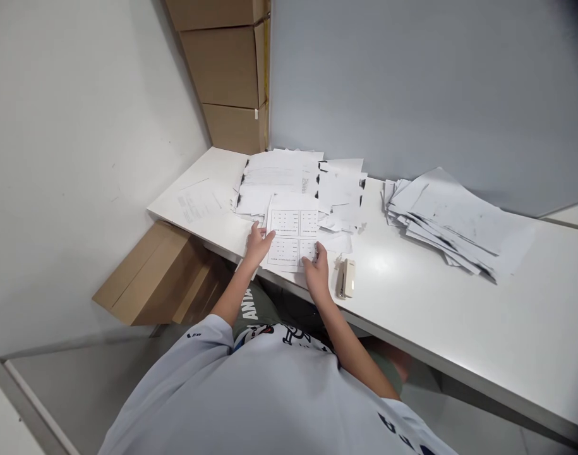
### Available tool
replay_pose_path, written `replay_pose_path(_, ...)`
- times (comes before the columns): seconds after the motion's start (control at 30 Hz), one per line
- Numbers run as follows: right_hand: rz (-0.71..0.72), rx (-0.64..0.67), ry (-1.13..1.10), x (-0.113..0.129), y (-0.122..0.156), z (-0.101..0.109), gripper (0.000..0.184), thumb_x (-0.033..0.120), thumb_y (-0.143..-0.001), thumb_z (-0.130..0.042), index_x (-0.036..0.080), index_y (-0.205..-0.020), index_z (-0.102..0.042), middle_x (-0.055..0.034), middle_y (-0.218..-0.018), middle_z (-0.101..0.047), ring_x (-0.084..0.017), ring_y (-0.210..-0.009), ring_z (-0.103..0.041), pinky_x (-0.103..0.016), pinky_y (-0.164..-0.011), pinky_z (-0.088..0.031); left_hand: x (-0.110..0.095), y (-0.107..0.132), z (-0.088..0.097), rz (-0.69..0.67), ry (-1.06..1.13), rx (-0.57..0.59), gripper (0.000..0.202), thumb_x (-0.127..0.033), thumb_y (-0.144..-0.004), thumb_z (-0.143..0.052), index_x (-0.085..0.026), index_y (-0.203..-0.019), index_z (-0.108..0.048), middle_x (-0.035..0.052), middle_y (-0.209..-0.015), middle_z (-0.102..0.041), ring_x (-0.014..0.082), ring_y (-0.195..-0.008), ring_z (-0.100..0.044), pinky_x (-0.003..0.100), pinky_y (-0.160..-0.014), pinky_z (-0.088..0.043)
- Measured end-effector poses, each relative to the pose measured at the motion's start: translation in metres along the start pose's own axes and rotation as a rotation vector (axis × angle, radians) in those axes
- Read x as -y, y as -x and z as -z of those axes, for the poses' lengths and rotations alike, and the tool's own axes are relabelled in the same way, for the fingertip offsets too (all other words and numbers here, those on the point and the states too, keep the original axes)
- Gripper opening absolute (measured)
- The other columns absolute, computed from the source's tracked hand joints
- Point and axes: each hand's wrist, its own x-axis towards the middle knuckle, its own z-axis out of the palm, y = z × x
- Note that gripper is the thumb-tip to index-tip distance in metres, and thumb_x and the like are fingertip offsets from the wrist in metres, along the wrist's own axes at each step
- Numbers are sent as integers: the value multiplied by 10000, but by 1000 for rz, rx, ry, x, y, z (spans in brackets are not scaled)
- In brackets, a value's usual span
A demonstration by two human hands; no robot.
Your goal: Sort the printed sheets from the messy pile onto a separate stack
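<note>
A white printed sheet (286, 243) with boxed columns of text lies near the front edge of the desk, perhaps with more sheets beneath it. My left hand (259, 246) grips its left edge, the thumb lying on top. At the lower right corner, my right hand (316, 270) holds the same sheet with its thumb on the printed face. The fingers under the paper are partly hidden. Just right of my right hand stands a beige stapler (347, 279). Behind the held sheet, a wide pile of papers (279, 177) with dark marks along its edges covers the desk.
A second untidy stack of papers (450, 215) sits to the right on the white desk (412, 303). Cardboard boxes (222, 66) are stacked at the back left corner, and another cardboard box (141, 272) is below the desk's left end. A grey panel (412, 88) rises behind.
</note>
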Motion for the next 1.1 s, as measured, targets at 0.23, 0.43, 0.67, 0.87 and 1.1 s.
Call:
replay_pose_path(0.23, 108, -4, 57, 4, 11, 2, 646, 407, -845, -510, 197, -1440, -372, -135, -1513, -388, -266, -1411, -344, -498, -1182, -261, -23, 12, 1, 132, 407, 154, 476, -287, -823, -653, -196, -1276, -541, 115, -1256, -662, 282, -1152, -639, 423, -959, -530)
replay_pose_path(0.43, 154, -83, -125, 12, 19, 10, 601, 446, -853, -545, 243, -1399, -396, -122, -1468, -435, -250, -1344, -432, -493, -1154, -310, -25, 27, 12, 11, 429, 191, 490, -418, -754, -748, -187, -1173, -640, 106, -1260, -684, 315, -1206, -618, 481, -1053, -480)
replay_pose_path(0.67, 214, 112, -87, 55, 21, 40, 345, 466, -874, -576, 252, -1143, -603, -74, -1147, -665, -256, -1080, -607, -422, -949, -485, -27, 47, 8, -73, 550, 166, 660, -652, -699, -739, -188, -1158, -645, 114, -1146, -722, 322, -1147, -642, 480, -997, -515)
replay_pose_path(0.87, 690, -12, 503, 119, 28, 118, 223, 283, -950, -454, 269, -1065, -645, -61, -946, -688, -241, -911, -619, -413, -849, -480, -54, 55, 5, -262, 281, 1, 761, -769, -854, -436, -353, -1471, -276, 117, -1475, -461, 276, -1367, -477, 430, -1071, -457)
replay_pose_path(1.1, 815, -271, 1038, 142, 50, 223, 223, 259, -962, -449, 296, -1032, -657, -42, -850, -704, -227, -915, -650, -480, -1096, -362, -129, 68, -37, -633, 122, 399, 918, -683, -792, -638, -296, -1512, -218, 125, -1569, -305, 331, -1471, -298, 469, -1190, -316)
